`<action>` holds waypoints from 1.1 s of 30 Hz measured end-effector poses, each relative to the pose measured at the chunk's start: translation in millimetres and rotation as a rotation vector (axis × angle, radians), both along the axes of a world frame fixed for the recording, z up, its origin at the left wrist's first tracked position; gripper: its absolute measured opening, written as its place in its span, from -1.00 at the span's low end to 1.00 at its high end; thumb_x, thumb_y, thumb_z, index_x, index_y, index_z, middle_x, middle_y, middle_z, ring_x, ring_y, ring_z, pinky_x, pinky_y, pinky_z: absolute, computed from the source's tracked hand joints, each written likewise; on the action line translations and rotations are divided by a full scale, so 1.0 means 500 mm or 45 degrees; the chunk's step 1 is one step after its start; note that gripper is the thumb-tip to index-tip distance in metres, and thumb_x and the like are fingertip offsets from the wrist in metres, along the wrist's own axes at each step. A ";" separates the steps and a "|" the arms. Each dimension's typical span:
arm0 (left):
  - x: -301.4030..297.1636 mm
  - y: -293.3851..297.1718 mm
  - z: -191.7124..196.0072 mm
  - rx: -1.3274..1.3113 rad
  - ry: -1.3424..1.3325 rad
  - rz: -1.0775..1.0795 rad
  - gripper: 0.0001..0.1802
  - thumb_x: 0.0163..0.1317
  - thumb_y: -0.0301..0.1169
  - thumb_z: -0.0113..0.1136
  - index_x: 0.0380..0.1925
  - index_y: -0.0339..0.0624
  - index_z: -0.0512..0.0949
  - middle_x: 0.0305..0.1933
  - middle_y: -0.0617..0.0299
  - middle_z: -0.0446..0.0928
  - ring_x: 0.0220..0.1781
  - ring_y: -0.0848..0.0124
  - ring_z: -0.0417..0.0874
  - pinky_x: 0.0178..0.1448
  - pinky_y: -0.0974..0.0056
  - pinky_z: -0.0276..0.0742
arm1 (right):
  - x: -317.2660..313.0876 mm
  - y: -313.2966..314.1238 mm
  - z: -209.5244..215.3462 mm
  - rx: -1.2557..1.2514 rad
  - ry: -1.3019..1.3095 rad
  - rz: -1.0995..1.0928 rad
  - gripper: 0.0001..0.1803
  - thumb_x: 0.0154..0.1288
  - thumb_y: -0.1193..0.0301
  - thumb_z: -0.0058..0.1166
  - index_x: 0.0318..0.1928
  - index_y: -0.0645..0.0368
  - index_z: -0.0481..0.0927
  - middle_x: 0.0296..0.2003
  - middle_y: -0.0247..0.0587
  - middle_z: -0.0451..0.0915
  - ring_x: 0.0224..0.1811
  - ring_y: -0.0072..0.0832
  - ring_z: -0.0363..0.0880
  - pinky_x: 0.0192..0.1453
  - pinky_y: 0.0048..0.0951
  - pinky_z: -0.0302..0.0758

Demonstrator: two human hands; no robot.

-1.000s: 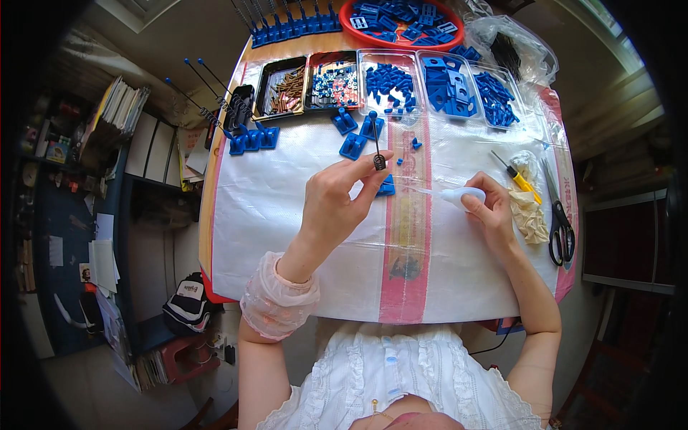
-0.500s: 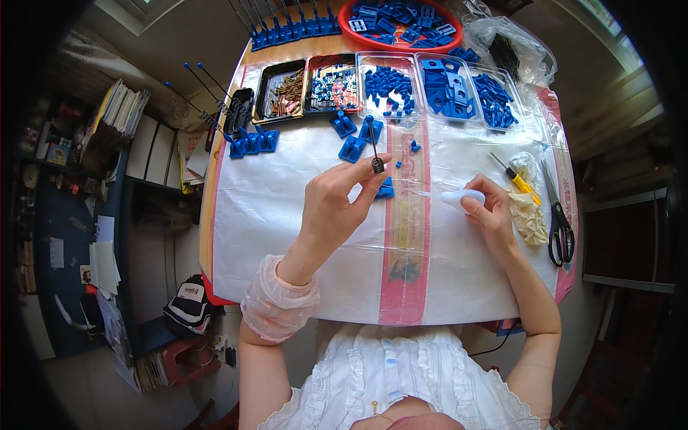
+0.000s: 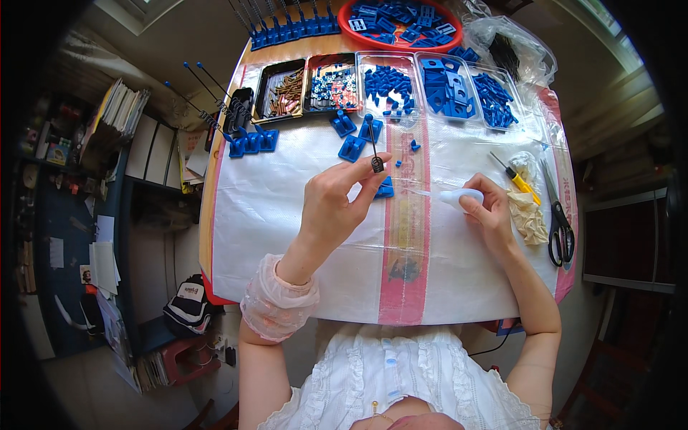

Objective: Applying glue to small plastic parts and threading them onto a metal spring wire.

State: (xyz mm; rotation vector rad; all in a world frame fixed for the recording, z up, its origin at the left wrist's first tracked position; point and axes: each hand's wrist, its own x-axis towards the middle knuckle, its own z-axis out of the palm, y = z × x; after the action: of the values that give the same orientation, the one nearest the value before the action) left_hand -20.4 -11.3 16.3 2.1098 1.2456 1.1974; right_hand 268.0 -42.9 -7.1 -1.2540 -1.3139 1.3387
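Observation:
Between the thumb and forefinger of my left hand (image 3: 330, 197) is a black coiled spring (image 3: 377, 165), its straight wire pointing up and away to a dark ball tip. My right hand (image 3: 493, 215) is closed around a small whitish squeeze bottle (image 3: 460, 198), whose thin nozzle points left toward the spring without touching it. A blue plastic base (image 3: 385, 188) lies just beyond my left fingertips, partly covered by them. Farther off are more blue bases (image 3: 351, 149), a small blue part (image 3: 415, 145) and a tiny blue piece (image 3: 398, 164).
Along the back stand trays of brass-coloured screws (image 3: 290, 93), small nuts (image 3: 333, 87) and blue parts (image 3: 390, 82), with a red basin (image 3: 345, 29) behind. Assembled blue bases with springs (image 3: 252, 142) sit at left. At right lie a yellow-handled screwdriver (image 3: 525, 188), crumpled cloth (image 3: 529, 218) and black-handled scissors (image 3: 561, 236).

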 end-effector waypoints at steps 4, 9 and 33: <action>0.000 0.001 -0.003 0.002 -0.010 0.001 -0.76 0.37 -0.46 0.35 0.02 -0.11 0.76 -0.22 0.25 0.82 -0.67 0.71 0.36 -0.62 0.45 0.06 | 0.001 0.000 -0.003 0.002 0.006 -0.003 -0.77 0.36 0.27 0.28 -0.26 0.13 0.56 -0.47 -0.52 0.48 -0.46 -0.82 0.35 -0.40 -0.69 0.20; -0.001 0.000 -0.002 0.001 -0.017 0.001 -0.77 0.36 -0.48 0.35 -0.01 -0.12 0.77 -0.20 0.24 0.82 -0.68 0.72 0.36 -0.62 0.45 0.06 | 0.006 0.000 -0.007 0.000 0.025 0.020 -0.79 0.36 0.28 0.27 -0.26 0.13 0.56 -0.48 -0.52 0.48 -0.47 -0.82 0.35 -0.42 -0.69 0.20; 0.001 0.000 0.005 -0.029 -0.018 0.006 -0.82 0.36 -0.48 0.36 -0.07 -0.16 0.78 -0.15 0.22 0.82 -0.68 0.70 0.33 -0.61 0.45 0.07 | 0.013 0.000 -0.007 -0.027 -0.009 -0.048 -0.75 0.33 0.24 0.29 -0.23 0.13 0.57 -0.42 -0.51 0.49 -0.41 -0.82 0.36 -0.41 -0.71 0.22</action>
State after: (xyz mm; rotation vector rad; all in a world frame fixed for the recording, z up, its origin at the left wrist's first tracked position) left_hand -19.8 -11.3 18.8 2.0795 1.2526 1.1925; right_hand 274.5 -43.1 -10.6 -1.2925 -1.2780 1.3258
